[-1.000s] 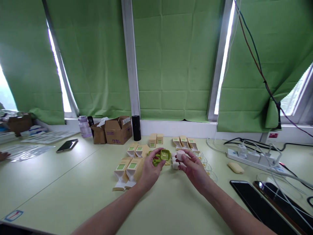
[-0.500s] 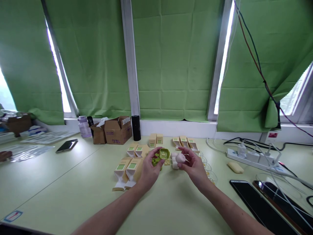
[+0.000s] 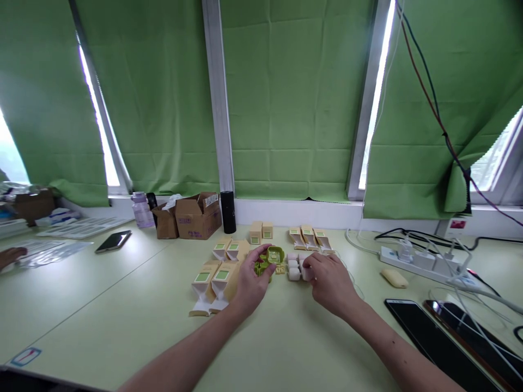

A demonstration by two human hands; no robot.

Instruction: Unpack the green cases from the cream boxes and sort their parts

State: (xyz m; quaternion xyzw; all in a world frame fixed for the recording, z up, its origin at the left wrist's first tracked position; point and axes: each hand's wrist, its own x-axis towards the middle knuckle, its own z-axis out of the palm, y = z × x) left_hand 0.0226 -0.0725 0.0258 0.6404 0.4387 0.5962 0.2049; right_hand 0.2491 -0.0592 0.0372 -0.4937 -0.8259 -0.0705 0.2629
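My left hand (image 3: 253, 277) pinches a small green square plastic case (image 3: 275, 255) between thumb and fingers. Other green cases (image 3: 260, 268) lie just behind the fingers, partly hidden. My right hand (image 3: 330, 277) is lowered over a cluster of small white rounded blocks (image 3: 293, 274), palm down. Its fingers close at a white block (image 3: 306, 273) at the cluster's right edge, mostly covered by the hand. Small yellowish pieces (image 3: 280, 269) lie between the green cases and the white blocks. Clear plastic items behind my right hand are largely hidden.
Opened small cartons (image 3: 222, 275) stand left of my hands, with more cartons (image 3: 308, 238) behind. A brown cardboard box (image 3: 198, 218) and black bottle (image 3: 227, 212) are at the back. A power strip (image 3: 425, 264) and dark tablet (image 3: 429, 337) lie right. Another person's hand (image 3: 11, 257) shows far left.
My right hand has turned palm down and lowered the white round piece onto the block cluster. My left hand keeps the green case nearly still. Another person's hand reaches further in at far left.
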